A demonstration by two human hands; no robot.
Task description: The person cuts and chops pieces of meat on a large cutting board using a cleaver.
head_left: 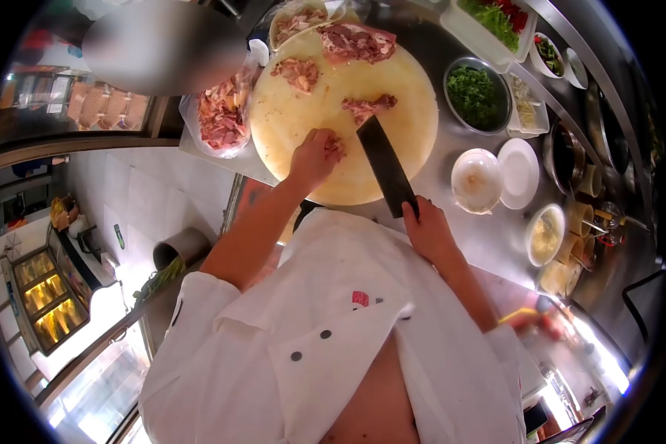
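On a round, pale cutting board (281,140) lie a large piece of raw meat (357,42), a pile of cut meat (297,75) and a bony piece (368,107). My left hand (316,157) is closed on a small piece of meat (334,148) near the board's front. My right hand (427,228) grips the handle of a dark cleaver (387,164). The blade slants across the board's right front, its far end beside the bony piece. It is apart from my left hand.
A plastic bag of meat (222,115) lies left of the board. On the right are a bowl of chopped greens (478,95), a stained white bowl (476,180), a white plate (519,173) and a vegetable tray (524,55). A blurred round object hangs at upper left.
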